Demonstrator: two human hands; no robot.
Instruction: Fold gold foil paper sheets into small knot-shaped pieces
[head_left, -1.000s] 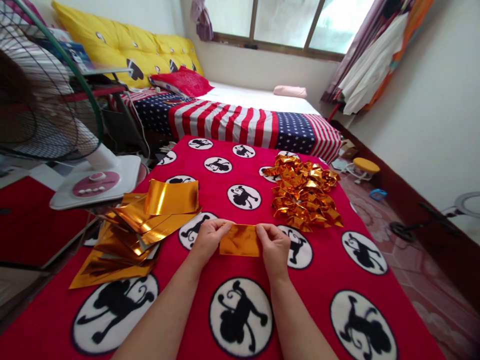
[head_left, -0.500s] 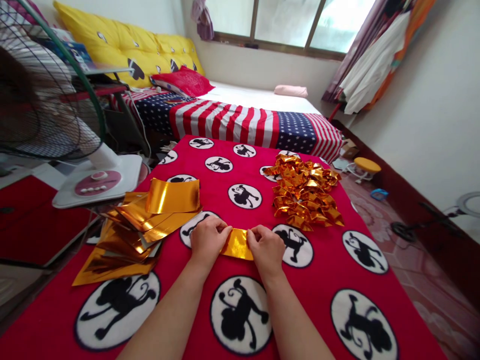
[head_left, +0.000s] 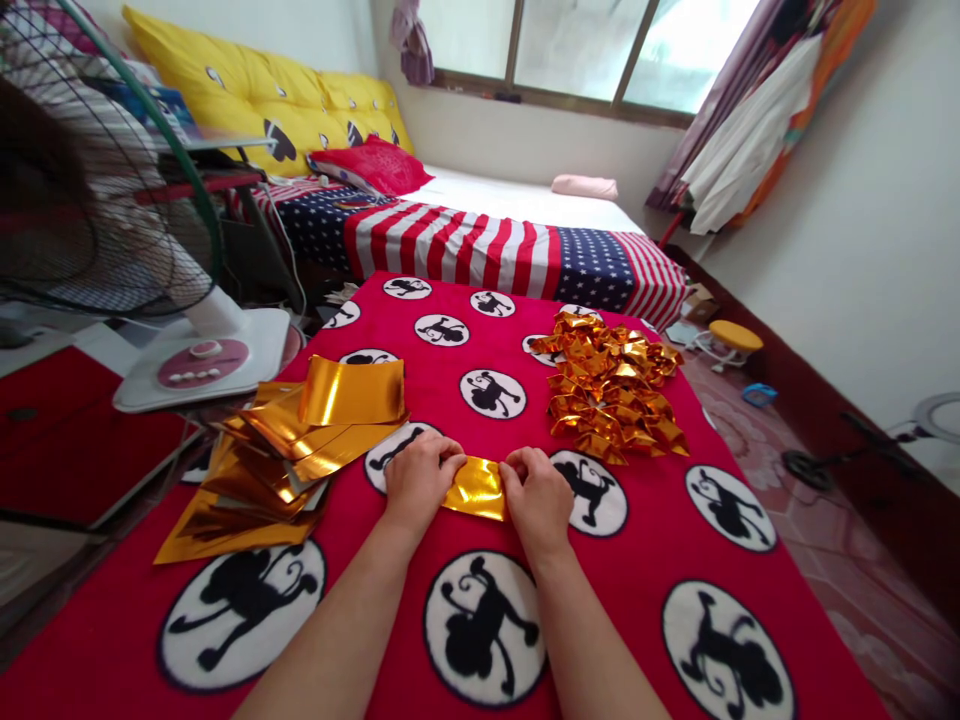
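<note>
A small strip of gold foil paper [head_left: 477, 488] lies across the middle of the red cloth. Its left end is pinched by my left hand [head_left: 421, 478], its right end by my right hand [head_left: 537, 496]. The strip looks doubled over, with a long edge facing away from me. Left of my hands is a loose, overlapping stack of flat gold foil sheets [head_left: 352, 392]. On the right, beyond my right hand, is a heap of folded gold foil pieces [head_left: 615, 385].
The red cloth [head_left: 360, 620] with monkey prints covers the table. A fan [head_left: 202, 350] stands at the left, with a person behind it. Beyond the table is a bed [head_left: 465, 240]; a yellow stool [head_left: 735, 336] is on the floor at the right.
The view has shifted slightly. Both hands keep their pinch on the foil strip, which stays in nearly the same place.
</note>
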